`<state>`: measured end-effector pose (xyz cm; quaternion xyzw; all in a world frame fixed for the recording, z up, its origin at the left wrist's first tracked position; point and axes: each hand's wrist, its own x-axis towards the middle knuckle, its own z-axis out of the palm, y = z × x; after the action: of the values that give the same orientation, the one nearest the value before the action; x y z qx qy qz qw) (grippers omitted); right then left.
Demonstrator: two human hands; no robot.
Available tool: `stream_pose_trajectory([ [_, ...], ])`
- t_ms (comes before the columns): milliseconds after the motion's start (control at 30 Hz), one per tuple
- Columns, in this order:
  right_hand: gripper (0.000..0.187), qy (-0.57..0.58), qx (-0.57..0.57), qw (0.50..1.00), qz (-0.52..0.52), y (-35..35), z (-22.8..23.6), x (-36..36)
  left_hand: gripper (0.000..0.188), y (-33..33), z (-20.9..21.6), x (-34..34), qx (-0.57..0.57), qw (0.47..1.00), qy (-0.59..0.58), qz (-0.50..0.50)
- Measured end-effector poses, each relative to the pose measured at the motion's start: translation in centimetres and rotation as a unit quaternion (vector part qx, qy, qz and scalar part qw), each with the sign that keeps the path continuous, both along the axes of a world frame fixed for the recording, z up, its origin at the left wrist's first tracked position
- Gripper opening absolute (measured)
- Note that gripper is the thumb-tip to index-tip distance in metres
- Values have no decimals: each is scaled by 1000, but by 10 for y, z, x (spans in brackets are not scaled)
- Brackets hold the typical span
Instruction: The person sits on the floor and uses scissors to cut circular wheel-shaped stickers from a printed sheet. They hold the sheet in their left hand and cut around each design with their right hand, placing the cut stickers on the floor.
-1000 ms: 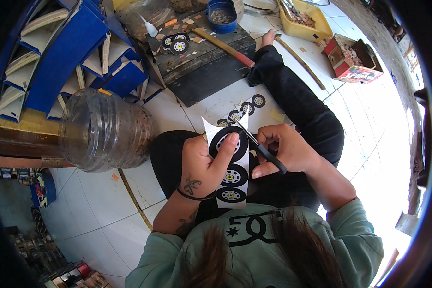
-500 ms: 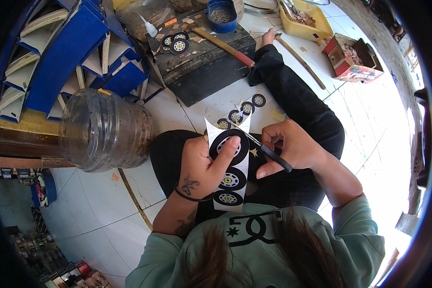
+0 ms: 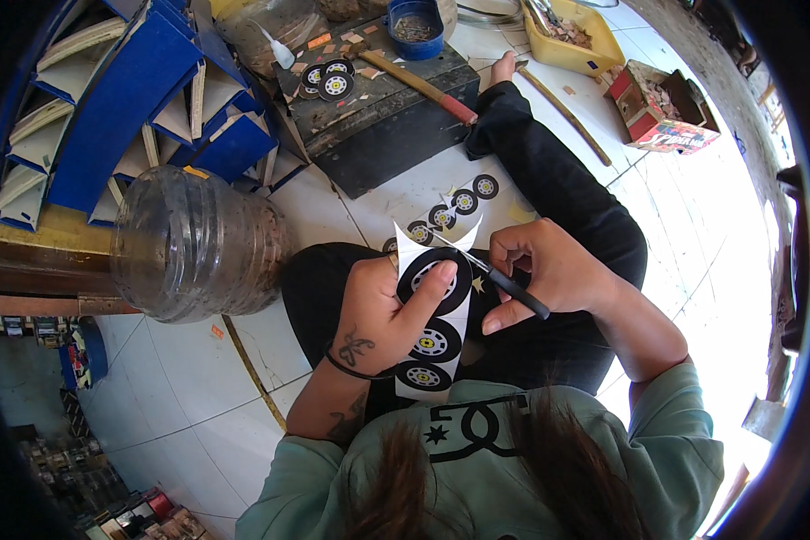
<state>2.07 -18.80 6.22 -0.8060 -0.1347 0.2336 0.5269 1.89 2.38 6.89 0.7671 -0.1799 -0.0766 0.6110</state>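
Note:
My left hand pinches a white paper strip printed with black wheels, thumb on the top wheel, fingers behind it. The strip's upper end is cut into a hollow with two pointed corners. Black-handled scissors are in my right hand, fingers through the handle. Their blades lie along the top wheel's upper right edge, touching the paper. Several cut-out wheel discs lie in a row on the floor beyond the strip. More wheel discs are piled on the dark box.
The dark box bears a hammer, a blue cup and a white glue bottle. A clear plastic jar lies at left beside blue shelving. A yellow basin and a red carton stand at far right.
The strip's upper end has tilted slightly to the right. The scissors have moved a little with it, further along the wheel's edge, and both hands keep their hold.

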Motion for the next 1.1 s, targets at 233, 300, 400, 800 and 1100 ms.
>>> stream_pose_trajectory([
  [233, 50, -22, -48, 998, 21, -3, 9, 3, 19, 3, 1, 2, 19, 1000, 1, -16],
  [300, 50, -32, -59, 997, 27, -4, 10, 5, 18, 5, 2, 3, 23, 999, 7, -24],
  [400, 50, -33, -59, 997, 27, -5, 12, 6, 17, 7, 3, 4, 38, 998, 26, -35],
  [800, 31, 51, 300, 948, -90, 10, -13, 25, 30, 1, -1, 40, 168, 965, 89, -182],
  [1100, 22, 31, 380, 892, -243, 32, -28, 25, 38, 2, -41, 10, 82, 855, -462, 220],
])
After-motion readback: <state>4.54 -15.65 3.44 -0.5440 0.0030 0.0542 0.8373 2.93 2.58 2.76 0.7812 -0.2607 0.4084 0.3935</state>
